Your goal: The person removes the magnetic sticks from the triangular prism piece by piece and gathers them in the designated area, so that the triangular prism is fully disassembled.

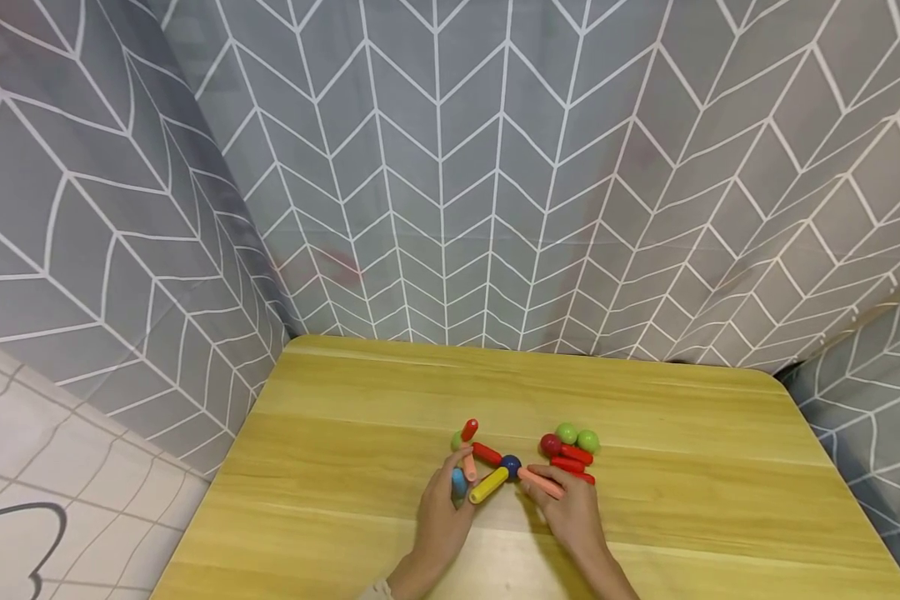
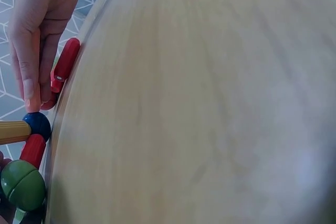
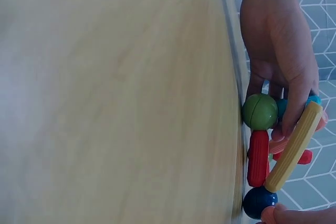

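Note:
A construction of coloured rods and balls stands low at the table's front middle. My left hand [image 1: 444,510] grips its left part, around a light blue rod [image 1: 459,483], close to a salmon rod [image 1: 469,463] and a green ball [image 3: 260,112]. From there a red rod [image 3: 258,158] runs to a dark blue ball [image 1: 511,466]. A yellow rod [image 1: 489,485] sticks out from that ball toward me. My right hand [image 1: 570,510] pinches another salmon rod [image 2: 32,98], whose end touches the dark blue ball. The left fingers partly hide the held pieces.
Right of the construction lie a dark red ball [image 1: 551,444], two green balls [image 1: 588,441] and several red rods [image 1: 567,464], close beside my right hand. The wooden table [image 1: 330,483] ends at a patterned grey curtain [image 1: 465,208] behind.

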